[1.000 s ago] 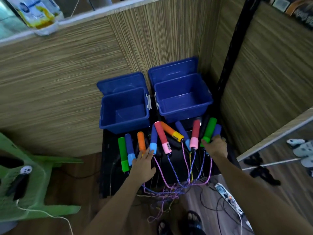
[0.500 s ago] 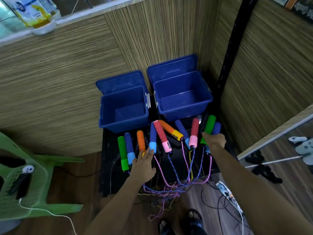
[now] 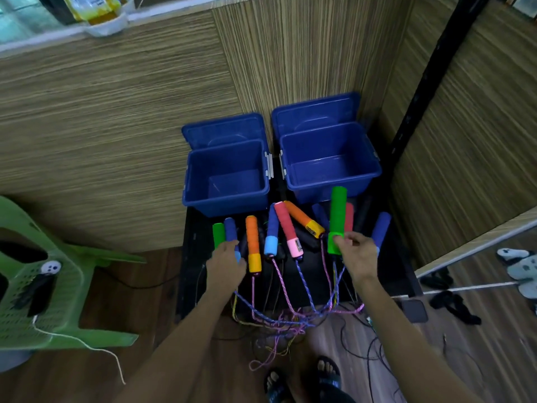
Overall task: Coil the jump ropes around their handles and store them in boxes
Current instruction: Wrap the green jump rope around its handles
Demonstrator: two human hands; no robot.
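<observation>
A wood-grain corner is framing a low black table (image 3: 377,274) with two open blue boxes (image 3: 226,175) at its back. On it, foam-gripped jump ropes are lying in a row, cords (image 3: 279,318) tangling over the front edge. The right hand (image 3: 356,254) is pinching the green handle (image 3: 337,219) at its base; the left hand (image 3: 225,266) is resting on the blue handle (image 3: 231,232), grip unclear. The foam probably feels light and squashy, the cords limp, so holding mid-handle seems best.
</observation>
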